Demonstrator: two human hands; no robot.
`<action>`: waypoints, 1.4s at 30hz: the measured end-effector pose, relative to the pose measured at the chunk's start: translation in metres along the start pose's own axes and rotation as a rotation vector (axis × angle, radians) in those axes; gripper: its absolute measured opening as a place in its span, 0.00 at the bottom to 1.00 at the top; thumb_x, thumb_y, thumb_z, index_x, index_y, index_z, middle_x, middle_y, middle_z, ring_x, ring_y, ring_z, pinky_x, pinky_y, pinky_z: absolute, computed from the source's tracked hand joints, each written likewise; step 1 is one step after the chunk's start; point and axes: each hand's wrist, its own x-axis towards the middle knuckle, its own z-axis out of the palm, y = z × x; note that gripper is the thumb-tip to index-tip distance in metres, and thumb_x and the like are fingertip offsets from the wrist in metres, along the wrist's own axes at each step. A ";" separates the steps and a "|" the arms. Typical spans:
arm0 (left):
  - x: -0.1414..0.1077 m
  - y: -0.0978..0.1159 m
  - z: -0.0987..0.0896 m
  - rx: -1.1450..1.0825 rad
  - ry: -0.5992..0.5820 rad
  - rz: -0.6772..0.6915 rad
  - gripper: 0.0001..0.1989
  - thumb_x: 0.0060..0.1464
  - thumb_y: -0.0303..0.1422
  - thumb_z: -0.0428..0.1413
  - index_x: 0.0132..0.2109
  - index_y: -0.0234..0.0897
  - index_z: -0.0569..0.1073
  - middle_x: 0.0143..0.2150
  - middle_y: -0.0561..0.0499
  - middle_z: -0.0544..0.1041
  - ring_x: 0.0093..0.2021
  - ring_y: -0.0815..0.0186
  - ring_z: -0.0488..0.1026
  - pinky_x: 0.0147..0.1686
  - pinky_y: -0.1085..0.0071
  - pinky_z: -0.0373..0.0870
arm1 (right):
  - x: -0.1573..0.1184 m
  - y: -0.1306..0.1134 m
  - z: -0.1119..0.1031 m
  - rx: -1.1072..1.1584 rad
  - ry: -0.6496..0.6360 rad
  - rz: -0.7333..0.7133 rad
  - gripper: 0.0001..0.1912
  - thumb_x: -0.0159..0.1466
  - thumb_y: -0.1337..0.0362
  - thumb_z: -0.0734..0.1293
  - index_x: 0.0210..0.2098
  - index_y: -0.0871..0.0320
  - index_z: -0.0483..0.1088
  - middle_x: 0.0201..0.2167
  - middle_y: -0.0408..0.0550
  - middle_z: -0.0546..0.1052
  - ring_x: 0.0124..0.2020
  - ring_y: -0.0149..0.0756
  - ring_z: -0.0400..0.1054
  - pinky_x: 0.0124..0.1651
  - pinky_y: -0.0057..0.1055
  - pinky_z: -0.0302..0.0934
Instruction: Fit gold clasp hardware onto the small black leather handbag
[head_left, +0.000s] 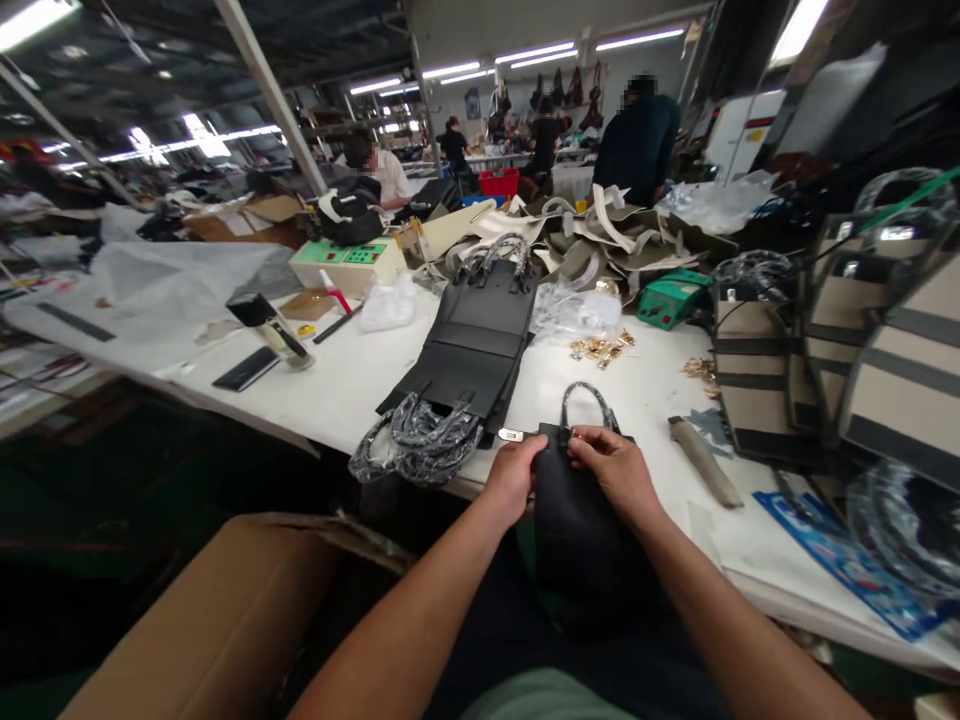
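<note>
A black bag panel [577, 530] hangs over the table's front edge, with a plastic-wrapped handle [589, 392] standing at its top. My left hand [516, 475] is closed on the panel's upper left edge, beside a small metal plate [511, 435]. My right hand [611, 468] pinches at the base of the handle; whatever sits between the fingertips is too small to name. Left of the hands lies a stack of black panels [476, 330] with wrapped handles [420, 435] at its near end. Gold-coloured metal pieces [604, 348] are heaped beyond my hands.
On the white table [337, 385] stand a green-topped machine [349, 262] and a green box [673, 298]. A grey roll [705, 462], a blue package [847, 565] and beige-black panels [757, 375] are to the right. A cardboard box [217, 610] stands lower left. People work farther back.
</note>
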 end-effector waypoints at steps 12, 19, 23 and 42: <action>0.002 -0.018 -0.013 0.221 -0.097 0.287 0.24 0.62 0.46 0.55 0.56 0.33 0.74 0.48 0.43 0.77 0.55 0.59 0.72 0.55 0.66 0.65 | -0.021 0.006 0.003 -0.306 0.048 -0.160 0.22 0.61 0.49 0.71 0.47 0.58 0.73 0.35 0.46 0.74 0.33 0.32 0.68 0.37 0.28 0.63; -0.003 -0.014 -0.007 0.258 -0.067 0.375 0.22 0.64 0.43 0.53 0.56 0.31 0.75 0.52 0.43 0.75 0.54 0.60 0.73 0.55 0.67 0.66 | -0.023 0.003 0.010 -0.377 0.146 -0.163 0.20 0.61 0.48 0.71 0.42 0.59 0.73 0.33 0.44 0.74 0.30 0.32 0.69 0.34 0.29 0.64; -0.002 -0.019 -0.004 0.303 0.010 0.461 0.20 0.65 0.42 0.52 0.51 0.28 0.75 0.48 0.45 0.76 0.50 0.65 0.73 0.55 0.70 0.64 | -0.030 -0.001 0.019 -0.521 0.241 -0.263 0.15 0.62 0.52 0.70 0.37 0.58 0.74 0.31 0.40 0.74 0.29 0.28 0.68 0.34 0.26 0.62; -0.005 -0.031 0.000 0.447 0.114 0.563 0.21 0.68 0.42 0.48 0.52 0.28 0.74 0.51 0.44 0.74 0.54 0.65 0.70 0.60 0.71 0.62 | -0.034 -0.019 0.017 -0.780 0.097 -0.389 0.10 0.65 0.58 0.68 0.45 0.53 0.73 0.34 0.37 0.75 0.33 0.26 0.70 0.37 0.24 0.62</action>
